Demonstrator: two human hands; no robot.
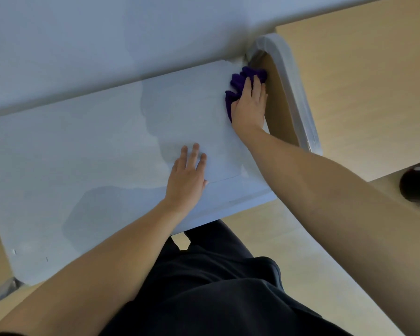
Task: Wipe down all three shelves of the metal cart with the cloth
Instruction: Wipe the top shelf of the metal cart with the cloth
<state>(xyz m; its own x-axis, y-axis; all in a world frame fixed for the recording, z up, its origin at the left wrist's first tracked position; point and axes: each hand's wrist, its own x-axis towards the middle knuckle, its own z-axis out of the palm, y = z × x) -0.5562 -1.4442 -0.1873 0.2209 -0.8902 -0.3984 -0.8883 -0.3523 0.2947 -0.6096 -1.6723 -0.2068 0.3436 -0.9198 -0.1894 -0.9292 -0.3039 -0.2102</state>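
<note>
The grip of the right hand (249, 103) is slack, with near-straight fingers pressing the bunched purple cloth (243, 76) onto the far right corner of the cart's top shelf (83, 154); the left hand (187, 175) lies flat and spread nearer. The shelf is smooth, pale grey-blue and round-cornered, set against a white wall (83, 32) over a pale wood floor (361, 93). It hides the lower shelves. On the right, clear film wraps the curved handle (291, 76).

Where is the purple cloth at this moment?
Head view: the purple cloth sits bunched at the far right corner of the shelf, pressed under the right hand, beside the wrapped handle.
</note>
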